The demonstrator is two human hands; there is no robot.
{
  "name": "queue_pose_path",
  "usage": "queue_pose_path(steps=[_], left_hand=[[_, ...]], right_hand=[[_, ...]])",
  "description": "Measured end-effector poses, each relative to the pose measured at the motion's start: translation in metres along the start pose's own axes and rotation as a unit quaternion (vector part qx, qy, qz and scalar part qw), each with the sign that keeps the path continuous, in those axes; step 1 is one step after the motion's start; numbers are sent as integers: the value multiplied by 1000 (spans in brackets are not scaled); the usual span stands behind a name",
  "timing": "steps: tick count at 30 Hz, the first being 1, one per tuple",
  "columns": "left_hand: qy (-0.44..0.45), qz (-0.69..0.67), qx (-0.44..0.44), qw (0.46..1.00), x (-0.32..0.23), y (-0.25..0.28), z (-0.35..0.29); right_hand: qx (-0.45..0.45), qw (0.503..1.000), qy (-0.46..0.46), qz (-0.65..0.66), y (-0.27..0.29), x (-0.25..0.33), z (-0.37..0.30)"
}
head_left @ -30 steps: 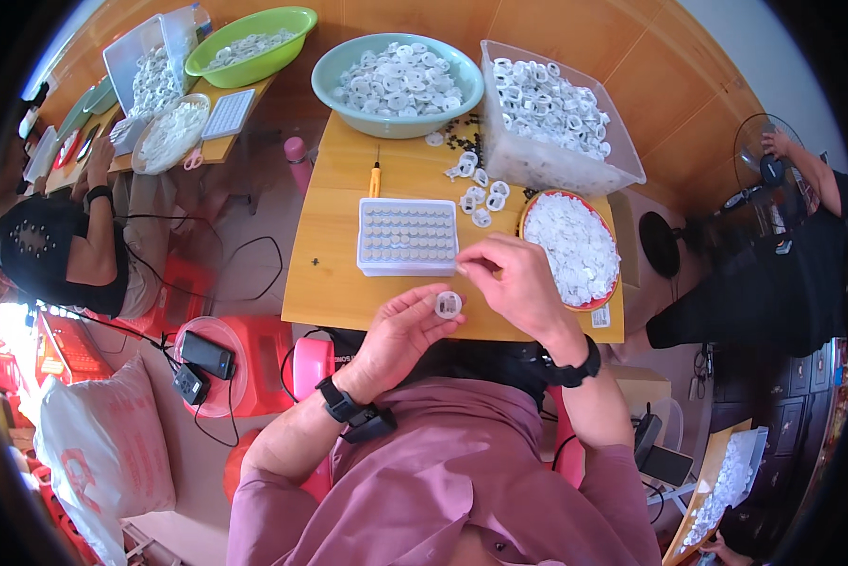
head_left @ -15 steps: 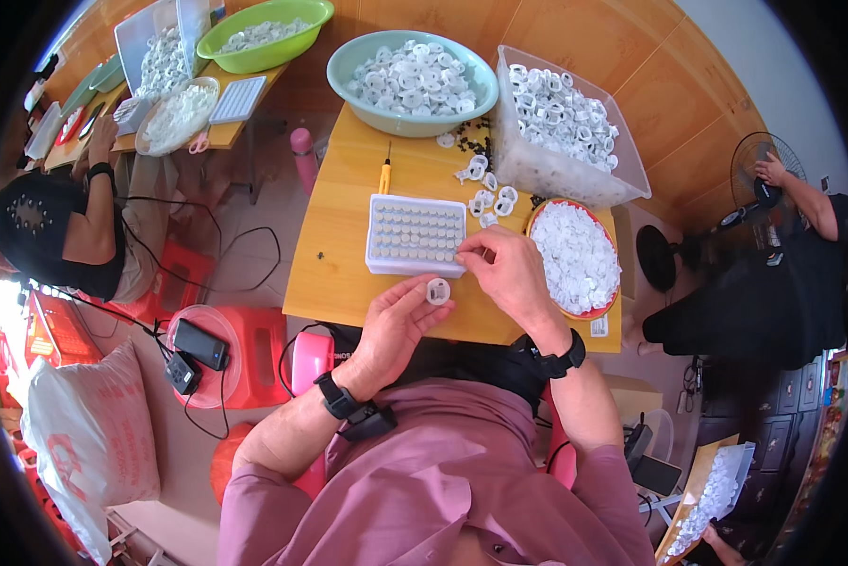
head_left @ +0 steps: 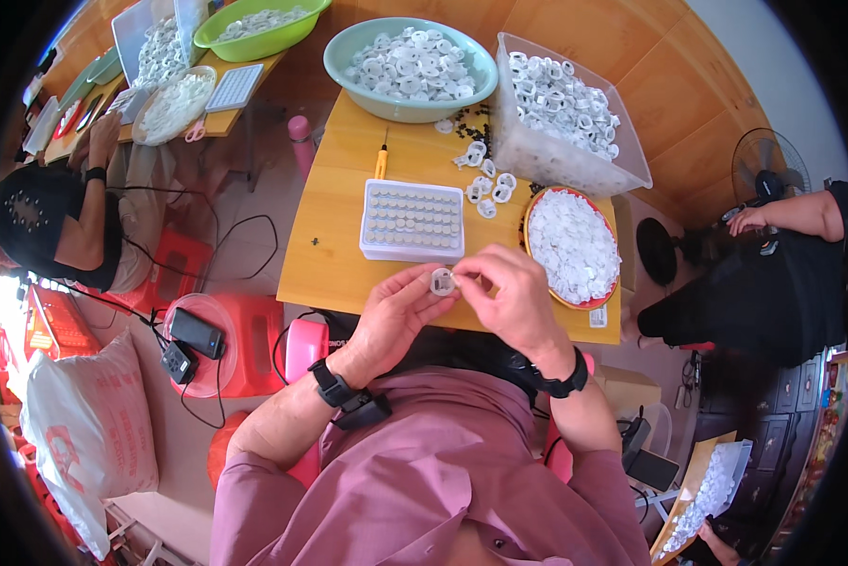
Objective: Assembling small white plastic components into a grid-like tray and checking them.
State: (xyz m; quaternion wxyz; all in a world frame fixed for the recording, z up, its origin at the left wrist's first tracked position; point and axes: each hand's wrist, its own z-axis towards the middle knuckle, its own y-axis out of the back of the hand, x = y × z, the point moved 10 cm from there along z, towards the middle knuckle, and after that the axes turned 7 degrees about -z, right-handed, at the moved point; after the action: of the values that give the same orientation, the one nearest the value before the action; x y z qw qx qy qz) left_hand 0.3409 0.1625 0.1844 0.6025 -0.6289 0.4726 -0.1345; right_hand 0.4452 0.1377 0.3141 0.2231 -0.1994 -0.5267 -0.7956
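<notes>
My left hand [head_left: 399,307] grips a small round white plastic part [head_left: 442,281] with an opening in it, just off the near side of the tray. My right hand [head_left: 511,294] is closed, thumb and forefinger pinched at the right rim of that part. Whatever sits between those fingertips is too small to make out. Beyond both hands, a white tray [head_left: 413,253] carries rows of small round pale pieces [head_left: 411,215]. To the right of my right hand stands a red-rimmed basket [head_left: 575,304] heaped with small white plastic pieces [head_left: 573,245].
A yellow-handled screwdriver [head_left: 382,162] lies behind the tray. Several loose white parts [head_left: 486,187] and small black bits lie near a clear bin [head_left: 575,168]. A blue-green basin [head_left: 410,111] of white parts stands at the back. Other people [head_left: 75,222] are at left and right.
My right hand has come from the tray's near right corner to the white part in my left hand. At the right, another person's arm has lowered from the fan.
</notes>
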Motion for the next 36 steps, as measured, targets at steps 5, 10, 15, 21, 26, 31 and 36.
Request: queue_pose_path(steps=[5, 10, 15, 21, 26, 31, 36], left_hand=[[1, 5, -9, 1000, 2, 5, 1], [-4, -3, -6, 1000, 2, 3, 1], [-17, 17, -13, 1000, 1, 4, 1], [-26, 66, -10, 997, 0, 4, -1], [-21, 53, -21, 998, 1, 6, 0], [-19, 38, -29, 999, 0, 7, -1], [-18, 31, -29, 999, -1, 8, 0]], right_hand=[[-65, 982, 137, -116, -3, 22, -12], [-77, 970, 173, -154, -9, 28, -18], [-71, 970, 162, -168, -13, 27, -18], [-58, 992, 40, -106, -16, 0, -18], [-62, 995, 41, -71, -11, -2, -10], [-72, 996, -54, -25, 1, -25, 15], [-19, 996, -82, -16, -18, -38, 28]])
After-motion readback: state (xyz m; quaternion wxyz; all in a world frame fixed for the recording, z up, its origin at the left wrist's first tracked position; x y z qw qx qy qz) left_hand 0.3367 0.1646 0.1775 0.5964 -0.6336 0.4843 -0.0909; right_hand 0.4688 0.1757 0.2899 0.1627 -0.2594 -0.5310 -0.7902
